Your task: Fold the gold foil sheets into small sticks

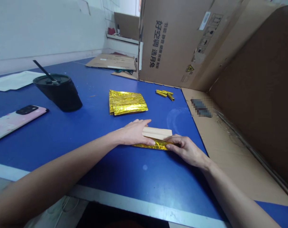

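A gold foil sheet [161, 145] with a pale inner side lies partly folded on the blue table, its long edge turned up toward me. My left hand [135, 133] rests on the sheet's left part, fingers spread and thumb on the gold strip. At the right end, my right hand [184, 148] pinches the sheet between thumb and fingers. Beyond my left hand sits a small stack of flat gold sheets [128, 103]. Farther right lie several small folded gold pieces [165, 94].
A black cup [59, 93] with a straw stands at the left, near a phone [17, 120] and white paper [14, 80]. Large cardboard [174, 41] rises behind; more cardboard [225, 142] covers the right side, with a blurred dark object [201, 108] on it.
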`<state>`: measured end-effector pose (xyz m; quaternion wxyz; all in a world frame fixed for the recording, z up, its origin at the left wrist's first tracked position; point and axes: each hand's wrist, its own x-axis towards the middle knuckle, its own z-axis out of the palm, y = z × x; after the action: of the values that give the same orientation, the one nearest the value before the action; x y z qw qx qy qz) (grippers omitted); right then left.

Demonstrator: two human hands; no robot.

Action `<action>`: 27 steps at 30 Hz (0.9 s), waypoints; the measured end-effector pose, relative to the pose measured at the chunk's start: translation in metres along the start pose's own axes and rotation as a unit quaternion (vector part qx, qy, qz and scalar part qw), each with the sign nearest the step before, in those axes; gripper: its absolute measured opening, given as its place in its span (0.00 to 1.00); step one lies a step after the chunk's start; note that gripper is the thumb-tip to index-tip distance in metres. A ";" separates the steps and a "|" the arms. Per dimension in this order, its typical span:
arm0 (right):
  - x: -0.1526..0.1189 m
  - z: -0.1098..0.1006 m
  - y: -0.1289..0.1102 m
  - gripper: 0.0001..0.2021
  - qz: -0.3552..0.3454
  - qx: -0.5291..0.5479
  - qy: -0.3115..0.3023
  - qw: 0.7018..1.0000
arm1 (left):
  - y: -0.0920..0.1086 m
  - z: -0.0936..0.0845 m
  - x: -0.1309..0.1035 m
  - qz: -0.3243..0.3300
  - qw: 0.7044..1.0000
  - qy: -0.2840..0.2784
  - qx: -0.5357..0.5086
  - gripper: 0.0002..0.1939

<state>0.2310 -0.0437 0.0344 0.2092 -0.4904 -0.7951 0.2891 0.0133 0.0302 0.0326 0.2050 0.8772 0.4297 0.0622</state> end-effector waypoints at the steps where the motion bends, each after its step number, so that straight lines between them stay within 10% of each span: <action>1: 0.001 0.001 0.000 0.09 0.004 0.001 0.011 1.000 | 0.001 0.000 -0.001 -0.003 1.000 -0.002 -0.009 0.48; 14: 0.006 0.014 0.010 0.11 0.073 0.106 0.129 0.983 | 0.003 0.002 -0.004 0.041 0.972 0.071 -0.219 0.25; 23: 0.002 0.012 0.011 0.25 0.027 0.013 0.262 0.964 | 0.010 -0.005 -0.013 0.098 0.963 0.094 -0.231 0.29; 27: 0.000 0.007 0.005 0.21 0.031 -0.029 0.175 0.984 | 0.011 -0.006 -0.016 0.123 0.964 0.086 -0.221 0.31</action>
<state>0.2296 -0.0440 0.0259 0.3213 -0.5637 -0.7389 0.1819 0.0100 0.0137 0.0438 0.3468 0.8475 0.3100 0.2559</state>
